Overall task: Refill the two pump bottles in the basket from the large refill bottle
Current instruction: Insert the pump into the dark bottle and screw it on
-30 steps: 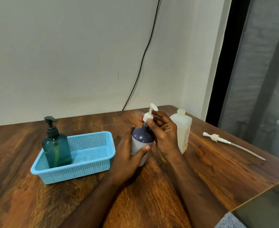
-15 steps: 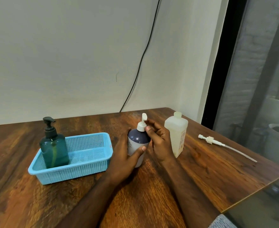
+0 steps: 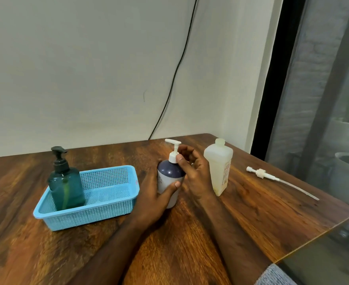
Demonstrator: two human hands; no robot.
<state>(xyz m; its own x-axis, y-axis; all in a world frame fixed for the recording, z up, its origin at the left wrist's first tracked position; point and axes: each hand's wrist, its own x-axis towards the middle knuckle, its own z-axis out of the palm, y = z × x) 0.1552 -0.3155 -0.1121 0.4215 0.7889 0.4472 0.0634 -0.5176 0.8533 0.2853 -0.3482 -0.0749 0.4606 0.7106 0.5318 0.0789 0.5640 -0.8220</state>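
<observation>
Wooden table [image 3: 251,223], pale wall behind. Right hand [image 3: 194,173]: thumb and fingers pinching the white pump collar [image 3: 172,158], likely to unscrew it. Left hand [image 3: 155,194]: wrapped round the purple bottle [image 3: 169,175], steadying it upright outside the basket [image 3: 107,202]. Green bottle [image 3: 66,186]: stands in the basket's left end. Refill bottle [image 3: 219,167]: uncapped, just right; red label print unreadable. Loose pump [image 3: 272,178]: lies farther right.
</observation>
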